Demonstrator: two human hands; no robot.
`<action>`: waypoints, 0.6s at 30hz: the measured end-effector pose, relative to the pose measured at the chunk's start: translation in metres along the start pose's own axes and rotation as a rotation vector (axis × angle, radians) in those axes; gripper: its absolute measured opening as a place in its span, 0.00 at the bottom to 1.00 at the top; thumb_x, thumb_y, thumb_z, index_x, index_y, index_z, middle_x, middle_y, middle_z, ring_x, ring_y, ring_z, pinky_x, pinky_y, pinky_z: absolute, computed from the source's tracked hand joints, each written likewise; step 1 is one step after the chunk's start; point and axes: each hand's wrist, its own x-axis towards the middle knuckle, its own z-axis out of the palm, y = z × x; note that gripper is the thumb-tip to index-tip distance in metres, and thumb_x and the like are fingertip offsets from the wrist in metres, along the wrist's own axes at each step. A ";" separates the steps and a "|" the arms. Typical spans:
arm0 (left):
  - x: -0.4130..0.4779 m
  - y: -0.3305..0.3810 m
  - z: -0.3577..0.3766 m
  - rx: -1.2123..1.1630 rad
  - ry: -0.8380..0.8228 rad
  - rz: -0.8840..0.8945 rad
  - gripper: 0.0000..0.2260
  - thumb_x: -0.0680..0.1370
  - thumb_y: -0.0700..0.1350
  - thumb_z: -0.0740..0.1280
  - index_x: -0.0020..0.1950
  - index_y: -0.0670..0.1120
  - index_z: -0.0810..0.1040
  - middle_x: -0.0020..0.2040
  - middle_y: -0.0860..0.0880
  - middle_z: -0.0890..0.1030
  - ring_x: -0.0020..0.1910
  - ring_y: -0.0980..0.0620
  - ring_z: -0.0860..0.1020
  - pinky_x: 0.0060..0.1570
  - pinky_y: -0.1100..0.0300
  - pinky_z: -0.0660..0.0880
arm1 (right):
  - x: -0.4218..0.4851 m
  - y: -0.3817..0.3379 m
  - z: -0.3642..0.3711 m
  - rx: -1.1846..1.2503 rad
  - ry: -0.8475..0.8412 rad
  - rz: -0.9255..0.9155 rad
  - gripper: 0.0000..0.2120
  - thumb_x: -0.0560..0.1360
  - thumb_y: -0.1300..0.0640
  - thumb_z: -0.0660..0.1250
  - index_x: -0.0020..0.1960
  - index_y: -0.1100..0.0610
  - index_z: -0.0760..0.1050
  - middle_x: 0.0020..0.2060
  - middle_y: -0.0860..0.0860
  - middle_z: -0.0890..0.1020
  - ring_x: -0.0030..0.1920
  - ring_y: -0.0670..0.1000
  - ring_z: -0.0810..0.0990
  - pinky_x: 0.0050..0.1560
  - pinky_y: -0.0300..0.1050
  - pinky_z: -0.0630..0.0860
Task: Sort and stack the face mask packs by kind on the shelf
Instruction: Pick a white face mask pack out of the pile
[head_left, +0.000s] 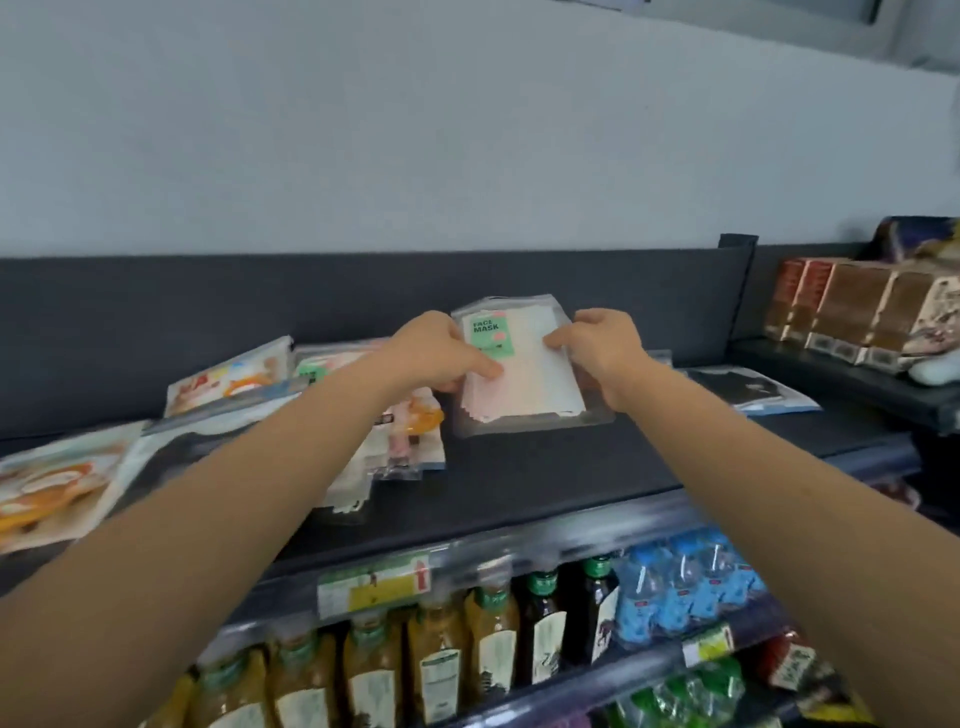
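**A:** Item in hand?
**B:** One clear mask pack (524, 379), green "FACE MASK" label, pale pink and white sheets inside. Left hand (441, 353) pinches its left edge, thumb on the face. Right hand (605, 348) grips its right edge the same way.
**A:** Location?
**B:** Low over the dark shelf (519, 478), before the back panel (311, 301). Resting or lifted: cannot tell.
**A:** Left of the grip?
**B:** Pile (405, 436) of overlapping packs just beside it. Orange packs (228, 384) farther out.
**A:** Right?
**B:** Dark pack (748, 392), flat on the shelf. Beyond it, brown boxes (857, 312).
**A:** Below?
**B:** Bottles (467, 639) in a row, then blue water bottles (691, 582).
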 end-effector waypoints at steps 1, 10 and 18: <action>0.011 0.008 0.017 0.007 -0.003 -0.019 0.14 0.69 0.45 0.77 0.51 0.41 0.80 0.48 0.47 0.83 0.47 0.49 0.83 0.51 0.52 0.81 | 0.015 0.010 -0.014 -0.035 0.010 0.005 0.26 0.73 0.65 0.70 0.70 0.63 0.68 0.56 0.58 0.79 0.41 0.54 0.78 0.36 0.47 0.78; 0.076 0.022 0.131 0.005 -0.044 -0.190 0.08 0.70 0.41 0.76 0.38 0.48 0.78 0.44 0.49 0.82 0.43 0.51 0.80 0.42 0.58 0.80 | 0.107 0.089 -0.079 -0.517 -0.143 -0.037 0.12 0.71 0.57 0.73 0.49 0.62 0.78 0.44 0.56 0.79 0.44 0.54 0.76 0.41 0.44 0.71; 0.102 0.009 0.179 0.160 -0.024 -0.247 0.09 0.71 0.44 0.75 0.42 0.48 0.75 0.44 0.50 0.77 0.44 0.51 0.76 0.40 0.59 0.72 | 0.135 0.131 -0.074 -0.743 -0.257 -0.088 0.15 0.75 0.56 0.66 0.58 0.63 0.75 0.52 0.57 0.78 0.53 0.56 0.77 0.37 0.42 0.71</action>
